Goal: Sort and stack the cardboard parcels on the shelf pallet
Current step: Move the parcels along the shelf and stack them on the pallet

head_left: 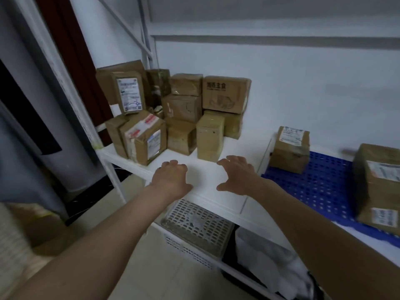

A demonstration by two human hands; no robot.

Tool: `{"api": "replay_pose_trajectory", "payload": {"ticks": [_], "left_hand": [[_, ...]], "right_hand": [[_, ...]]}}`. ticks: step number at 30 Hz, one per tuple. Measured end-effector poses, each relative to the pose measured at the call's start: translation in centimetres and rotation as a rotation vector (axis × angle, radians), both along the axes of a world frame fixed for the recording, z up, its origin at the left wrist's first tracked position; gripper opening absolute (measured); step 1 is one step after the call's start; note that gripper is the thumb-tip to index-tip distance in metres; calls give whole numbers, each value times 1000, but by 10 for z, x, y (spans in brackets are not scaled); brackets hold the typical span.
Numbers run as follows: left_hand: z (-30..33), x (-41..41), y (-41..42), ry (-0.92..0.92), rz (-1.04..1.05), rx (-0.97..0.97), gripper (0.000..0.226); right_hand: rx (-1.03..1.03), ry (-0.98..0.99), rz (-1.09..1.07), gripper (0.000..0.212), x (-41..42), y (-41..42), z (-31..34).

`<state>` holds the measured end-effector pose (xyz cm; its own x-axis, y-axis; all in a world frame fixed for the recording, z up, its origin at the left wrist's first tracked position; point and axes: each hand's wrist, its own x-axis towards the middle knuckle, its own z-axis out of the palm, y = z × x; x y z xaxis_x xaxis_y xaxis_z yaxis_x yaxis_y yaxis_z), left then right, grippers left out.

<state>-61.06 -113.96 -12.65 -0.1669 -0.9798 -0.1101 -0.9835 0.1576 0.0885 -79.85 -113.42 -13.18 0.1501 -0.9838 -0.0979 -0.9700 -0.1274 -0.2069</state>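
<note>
Above the white shelf [218,169], left hand [171,180] and right hand [236,176] hover — fingers spread, empty — likely poised to take the nearest parcel [210,137].

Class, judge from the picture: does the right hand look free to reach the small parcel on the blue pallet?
Probably yes. The right hand is empty, and only bare shelf lies between it and the small parcel.

The upper right stacked parcel [226,94] bears printed Chinese characters; shipping labels are illegible.
</note>
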Motion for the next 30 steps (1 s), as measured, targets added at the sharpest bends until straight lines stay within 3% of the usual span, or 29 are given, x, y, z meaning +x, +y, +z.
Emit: {"api": "replay_pose_trajectory", "payload": {"ticks": [19, 30], "left_hand": [[-22, 118, -87, 85, 30, -31, 51], [15, 106, -200, 116, -115, -175, 43]], "right_hand": [[67, -26, 69, 77, 136, -98, -24], [-59, -113, 71, 67, 147, -187, 3]]}}
